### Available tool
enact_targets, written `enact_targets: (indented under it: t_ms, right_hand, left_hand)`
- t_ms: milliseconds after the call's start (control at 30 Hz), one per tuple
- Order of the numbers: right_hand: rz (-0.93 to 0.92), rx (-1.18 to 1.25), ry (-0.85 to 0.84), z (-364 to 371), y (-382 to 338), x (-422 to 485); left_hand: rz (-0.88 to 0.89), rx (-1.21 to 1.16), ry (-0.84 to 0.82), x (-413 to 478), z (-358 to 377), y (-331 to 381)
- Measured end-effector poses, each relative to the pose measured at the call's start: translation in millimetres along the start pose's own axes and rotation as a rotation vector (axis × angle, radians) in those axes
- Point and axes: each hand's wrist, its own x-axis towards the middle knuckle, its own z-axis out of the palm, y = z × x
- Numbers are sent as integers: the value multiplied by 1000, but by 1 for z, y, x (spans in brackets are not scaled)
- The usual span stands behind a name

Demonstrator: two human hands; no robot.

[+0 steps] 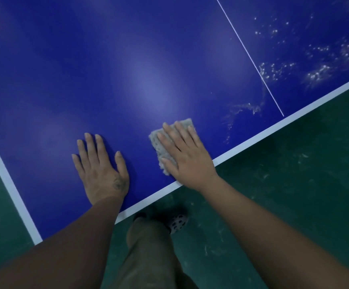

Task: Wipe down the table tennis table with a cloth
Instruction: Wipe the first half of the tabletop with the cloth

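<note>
The blue table tennis table (127,69) with white edge lines fills the upper part of the view. A grey folded cloth (159,146) lies flat on it near the front edge. My right hand (185,155) presses down on the cloth with straight, spread fingers and covers most of it. My left hand (101,170) rests flat on the bare blue surface to the left of the cloth, fingers spread. White droplets and smears (315,65) speckle the table at the upper right, on both sides of the thin white centre line (250,59).
The table's corner (37,239) is at the lower left. A green floor (294,195) lies beyond the white edge stripe. My leg and a perforated shoe (176,223) stand on the floor just below the table edge.
</note>
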Motion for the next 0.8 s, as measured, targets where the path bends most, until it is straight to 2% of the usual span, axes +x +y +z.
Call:
enact_targets:
  t_ms: [67, 200, 233, 267, 333, 400, 467, 600, 667, 733, 800]
  right_hand:
    - [0, -27, 12, -2, 31, -14]
    - [489, 7, 26, -15, 58, -22]
    - [487, 7, 23, -15, 48, -23]
    - [411, 15, 5, -12, 34, -26]
    - [158, 42, -30, -4, 14, -38]
    - [-19, 36, -51, -3, 27, -49]
    - [-3, 5, -34, -5, 58, -52]
    - [339, -19, -12, -15, 95, -46]
    - [391, -2, 10, -16, 83, -37]
    - [312, 12, -10, -16, 70, -27]
    - [112, 21, -44, -17, 74, -22]
  left_hand:
    - [-4, -1, 0, 0, -1, 1]
    - [-3, -5, 4, 0, -3, 3]
    - [-5, -7, 4, -1, -4, 4]
    - [-7, -6, 2, 0, -5, 4]
    - [-10, 1, -2, 0, -6, 4]
    - [-11, 7, 4, 0, -7, 4]
    - [-3, 4, 9, 0, -7, 5]
    - [-3, 14, 23, -1, -8, 5]
    - [-8, 6, 22, -1, -9, 7]
    - [-15, 3, 20, -1, -11, 10]
    - [-20, 21, 21, -2, -12, 11]
